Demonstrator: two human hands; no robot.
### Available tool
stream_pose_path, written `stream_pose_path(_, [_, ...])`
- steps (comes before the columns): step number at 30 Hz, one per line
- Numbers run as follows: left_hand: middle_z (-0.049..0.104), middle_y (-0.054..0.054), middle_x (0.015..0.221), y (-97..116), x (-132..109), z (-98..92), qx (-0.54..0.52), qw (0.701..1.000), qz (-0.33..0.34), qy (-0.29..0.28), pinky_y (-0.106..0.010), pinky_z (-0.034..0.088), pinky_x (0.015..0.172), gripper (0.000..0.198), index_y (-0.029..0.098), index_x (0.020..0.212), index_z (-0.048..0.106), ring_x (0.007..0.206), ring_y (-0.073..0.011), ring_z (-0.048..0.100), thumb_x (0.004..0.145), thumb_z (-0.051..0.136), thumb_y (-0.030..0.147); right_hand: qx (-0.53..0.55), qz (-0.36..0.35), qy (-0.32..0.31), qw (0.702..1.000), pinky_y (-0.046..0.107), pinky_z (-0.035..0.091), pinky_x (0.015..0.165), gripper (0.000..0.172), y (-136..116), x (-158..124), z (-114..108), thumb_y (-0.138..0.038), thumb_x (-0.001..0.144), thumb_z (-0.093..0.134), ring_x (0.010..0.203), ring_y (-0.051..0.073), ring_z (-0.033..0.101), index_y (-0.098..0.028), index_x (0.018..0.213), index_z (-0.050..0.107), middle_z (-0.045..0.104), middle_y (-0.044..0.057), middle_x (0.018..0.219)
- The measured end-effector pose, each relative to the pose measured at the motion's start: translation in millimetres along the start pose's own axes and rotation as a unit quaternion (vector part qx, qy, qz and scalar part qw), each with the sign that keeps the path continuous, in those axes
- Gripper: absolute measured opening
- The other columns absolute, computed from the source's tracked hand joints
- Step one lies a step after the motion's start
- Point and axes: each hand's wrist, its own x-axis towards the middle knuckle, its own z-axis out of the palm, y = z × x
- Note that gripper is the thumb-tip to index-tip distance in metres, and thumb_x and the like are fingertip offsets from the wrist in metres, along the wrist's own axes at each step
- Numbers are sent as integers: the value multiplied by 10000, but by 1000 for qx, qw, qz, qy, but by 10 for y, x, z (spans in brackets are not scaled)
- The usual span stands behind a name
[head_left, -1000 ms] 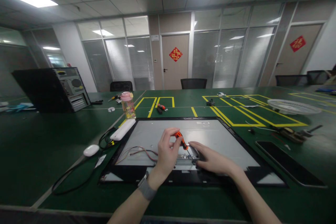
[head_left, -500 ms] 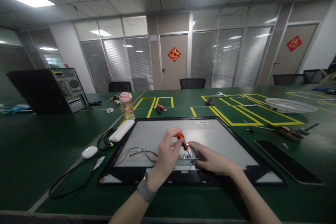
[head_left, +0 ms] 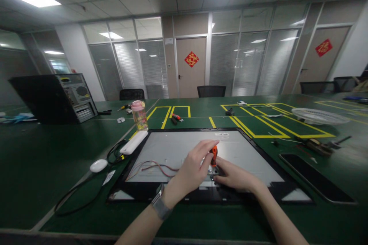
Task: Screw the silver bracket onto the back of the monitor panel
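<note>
A large flat display panel (head_left: 178, 141) with a grey back and black frame lies on the table before me. My left hand (head_left: 195, 164), with a watch on its wrist, is closed around the orange and black handle of a screwdriver (head_left: 214, 155). The tool points down at a small metal strip near the panel's lower middle; its tip is hard to make out. My right hand (head_left: 234, 174) rests at the same spot, its fingers at a small dark part (head_left: 213, 177); whether they grip it I cannot tell. Thin coloured wires (head_left: 158, 166) run left from there, partly behind my left hand.
Left of the panel are a white power strip (head_left: 133, 142), a white mouse (head_left: 98, 165), black cables and a pink-lidded bottle (head_left: 140, 116). A computer case (head_left: 54, 97) stands further left. To the right lie a black phone-shaped slab (head_left: 316, 178) and a hot-glue-gun-like tool (head_left: 322, 146).
My left hand has moved right with the screwdriver, which now stands more upright and closer to my right hand. The right hand has barely moved.
</note>
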Motion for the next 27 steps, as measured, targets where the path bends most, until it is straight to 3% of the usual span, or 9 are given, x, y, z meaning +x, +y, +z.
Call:
stream_pose_path(4, [612,-63,1148,112,199,-59,-22,998,-17,-61,-333,474,958,436,248,1254,566,1062,-184,582,886,426,61,-4,31,8,999,421,433,961,433,-8,-10,7,-181,737,578,1090,307,572,-141,1168,562,623,134,1203])
stream_pose_path(6, [626,-55,1114,131,292,-90,-37,994,-30,-99,-339,477,951,439,253,1220,597,1040,-188,589,863,448,46,-7,35,8,999,431,432,959,410,0,-14,7,-202,743,582,1085,320,572,-141,1149,573,629,138,1188])
stream_pose_path(9, [634,-47,1055,86,368,-102,-69,991,-38,-112,-322,498,916,436,242,1165,637,993,-179,604,830,458,28,-1,29,8,1000,437,414,981,436,-2,-17,-2,-211,739,590,1124,324,551,-157,1171,568,621,130,1208])
stream_pose_path(15, [577,-61,1094,-116,258,-53,-148,984,-86,-47,-273,554,795,409,241,1172,626,979,-167,600,848,455,58,17,0,17,1000,407,374,1025,546,-15,-4,-31,-125,709,534,1169,279,526,-170,1252,528,589,89,1284])
stream_pose_path(19, [546,-41,1002,-172,181,-32,-138,985,-104,10,-239,560,712,314,244,1107,657,885,-148,592,824,581,133,25,31,38,998,405,372,1029,515,-6,32,-39,-142,808,415,1185,259,529,-161,1318,483,551,92,1347])
stream_pose_path(22, [547,-34,984,-169,175,-15,-99,990,-91,47,-259,555,754,284,247,1064,677,888,-152,588,794,649,161,-2,33,73,997,398,358,1043,463,1,61,-6,-161,864,372,1206,252,514,-165,1312,490,550,103,1347])
stream_pose_path(25, [589,-67,1087,-170,178,6,-92,992,-75,47,-307,538,847,284,232,1133,641,1005,-182,585,881,530,163,-59,38,87,994,379,398,995,357,2,79,51,-184,889,390,1130,255,557,-180,1198,569,626,114,1215])
stream_pose_path(27, [621,-71,1051,-182,174,24,-108,990,-78,46,-314,543,838,291,212,1166,614,962,-176,614,919,467,172,-96,34,86,991,367,416,965,307,-4,83,81,-192,900,394,1079,255,576,-179,1128,599,643,124,1150])
